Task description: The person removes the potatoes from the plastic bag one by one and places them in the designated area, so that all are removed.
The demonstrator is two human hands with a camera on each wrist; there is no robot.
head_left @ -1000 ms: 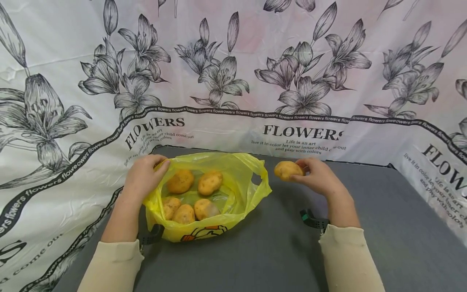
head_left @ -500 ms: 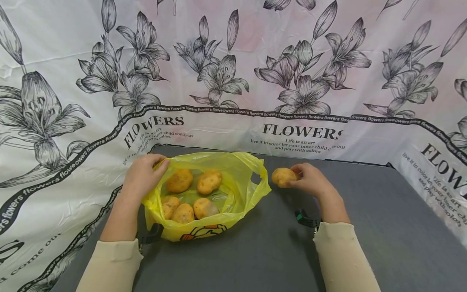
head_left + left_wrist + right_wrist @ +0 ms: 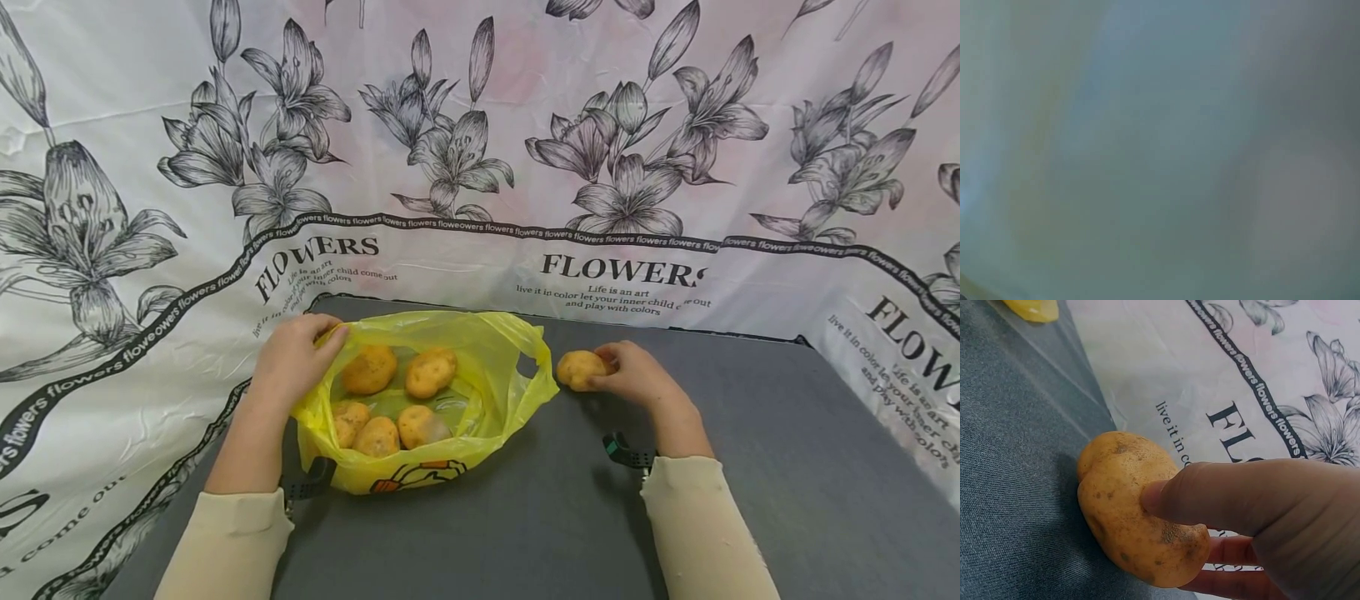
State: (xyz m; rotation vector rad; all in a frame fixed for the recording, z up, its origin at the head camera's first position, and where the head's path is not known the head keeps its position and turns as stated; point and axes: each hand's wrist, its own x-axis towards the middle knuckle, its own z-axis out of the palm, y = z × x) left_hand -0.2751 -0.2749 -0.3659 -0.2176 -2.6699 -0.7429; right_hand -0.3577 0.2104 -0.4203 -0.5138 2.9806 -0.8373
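Note:
A yellow plastic bag [image 3: 457, 462] lies with its mouth spread on the dark table, several potatoes [image 3: 431, 372] inside it. My left hand [image 3: 296, 358] pinches the bag's left rim between thumb and fingers. Just right of the bag, my right hand [image 3: 637, 375] holds a single potato [image 3: 579, 369] at or very near the table surface. In the right wrist view the thumb lies across this spotted potato [image 3: 1122, 506], with fingers behind it. The left wrist view is too blurred to make anything out.
A white cloth [image 3: 450, 275] printed with flowers and lettering hangs behind and along both sides. The grey table [image 3: 510, 533] extends in front of the bag and to the right. A bag handle loop [image 3: 536, 367] sticks out near the held potato.
My right hand has moved slightly left and down with the potato, lowering it toward the table beside the bag. My left hand keeps its grip on the rim, and the bag stays put.

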